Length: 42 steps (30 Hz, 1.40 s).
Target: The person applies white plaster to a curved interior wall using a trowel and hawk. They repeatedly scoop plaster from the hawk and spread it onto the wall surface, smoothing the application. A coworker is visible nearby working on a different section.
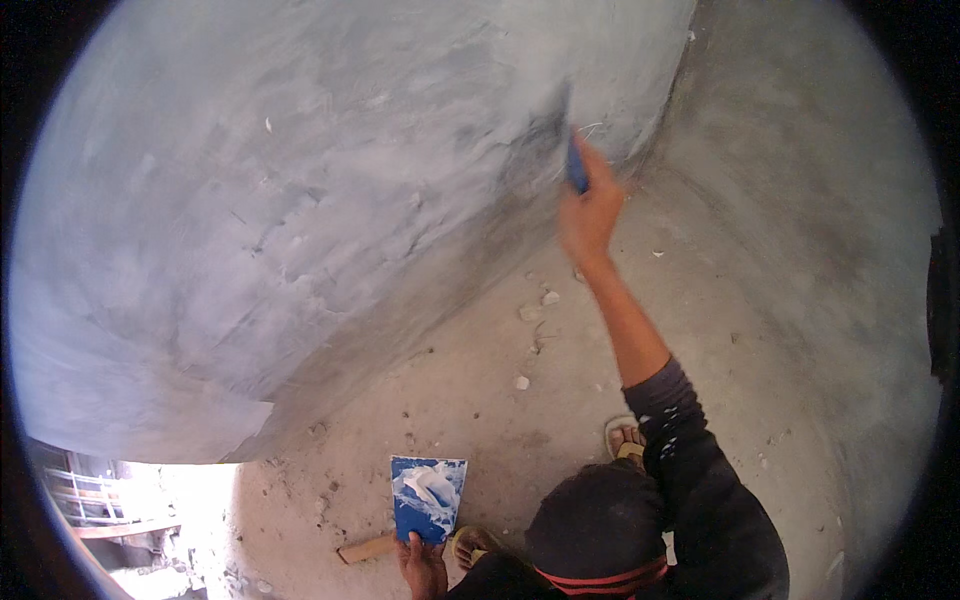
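Note:
My right hand reaches up along the grey wall, with its fingers wrapped round the blue handle of a putty knife. The knife's thin blade is blurred and lies at or close to the wall surface; whether it touches I cannot tell. Low in the picture, my left hand grips the near edge of a flat blue plate. White putty is smeared and heaped over the upper part of that plate. Patchy pale streaks cover the wall around the knife.
The wall meets another wall at the right. On the dusty floor lie small chips and a piece of wood. Sandalled feet show below. A bright opening with a metal grille is at lower left.

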{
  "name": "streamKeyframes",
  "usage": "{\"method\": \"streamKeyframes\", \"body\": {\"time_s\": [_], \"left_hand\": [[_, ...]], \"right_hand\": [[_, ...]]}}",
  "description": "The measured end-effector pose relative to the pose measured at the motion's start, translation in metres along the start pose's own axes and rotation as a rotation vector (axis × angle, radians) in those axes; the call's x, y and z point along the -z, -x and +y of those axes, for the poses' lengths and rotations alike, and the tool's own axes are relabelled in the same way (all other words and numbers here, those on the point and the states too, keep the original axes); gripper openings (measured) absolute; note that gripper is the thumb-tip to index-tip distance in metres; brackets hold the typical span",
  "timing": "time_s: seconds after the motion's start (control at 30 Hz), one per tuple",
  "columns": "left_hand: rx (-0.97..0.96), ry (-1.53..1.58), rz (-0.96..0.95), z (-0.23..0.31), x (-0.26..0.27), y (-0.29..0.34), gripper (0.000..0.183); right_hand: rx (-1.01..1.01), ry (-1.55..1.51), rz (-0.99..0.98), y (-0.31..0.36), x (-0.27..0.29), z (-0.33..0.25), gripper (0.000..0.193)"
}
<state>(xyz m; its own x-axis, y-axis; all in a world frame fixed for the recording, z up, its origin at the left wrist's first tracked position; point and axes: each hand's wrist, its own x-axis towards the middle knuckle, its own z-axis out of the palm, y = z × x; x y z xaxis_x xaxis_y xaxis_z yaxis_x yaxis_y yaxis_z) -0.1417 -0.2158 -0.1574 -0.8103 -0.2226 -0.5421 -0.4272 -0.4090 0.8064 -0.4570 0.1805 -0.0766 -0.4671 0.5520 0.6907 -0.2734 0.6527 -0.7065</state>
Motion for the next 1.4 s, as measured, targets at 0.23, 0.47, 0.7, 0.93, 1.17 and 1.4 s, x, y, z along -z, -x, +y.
{"method": "streamKeyframes", "body": {"time_s": [0.23,0.47,0.7,0.93,1.17,1.4], "left_hand": [[0.07,0.077,-0.015,-0.012,0.031,-0.017,0.049],[-0.13,-0.605,-0.088,-0.011,0.04,-0.017,0.048],[0.073,-0.184,0.052,-0.008,0.032,-0.017,0.052],[0.062,-0.278,-0.02,-0.007,0.027,-0.017,0.052],[0.047,-0.049,0.019,0.002,0.009,0.0,0.051],[0.112,-0.01,0.144,0.013,-0.008,0.014,0.051]], "right_hand": [[-0.128,-0.318,-0.436,0.076,0.017,-0.08,0.055],[-0.334,-0.114,0.105,-0.024,0.038,0.059,0.06],[-0.241,-0.06,-0.017,0.012,0.003,0.009,0.06],[-0.049,-0.275,-0.251,0.075,0.005,-0.084,0.061],[-0.373,-0.183,0.094,-0.057,0.029,-0.018,0.058],[0.002,-0.259,-0.102,0.01,-0.003,-0.108,0.062]]}}
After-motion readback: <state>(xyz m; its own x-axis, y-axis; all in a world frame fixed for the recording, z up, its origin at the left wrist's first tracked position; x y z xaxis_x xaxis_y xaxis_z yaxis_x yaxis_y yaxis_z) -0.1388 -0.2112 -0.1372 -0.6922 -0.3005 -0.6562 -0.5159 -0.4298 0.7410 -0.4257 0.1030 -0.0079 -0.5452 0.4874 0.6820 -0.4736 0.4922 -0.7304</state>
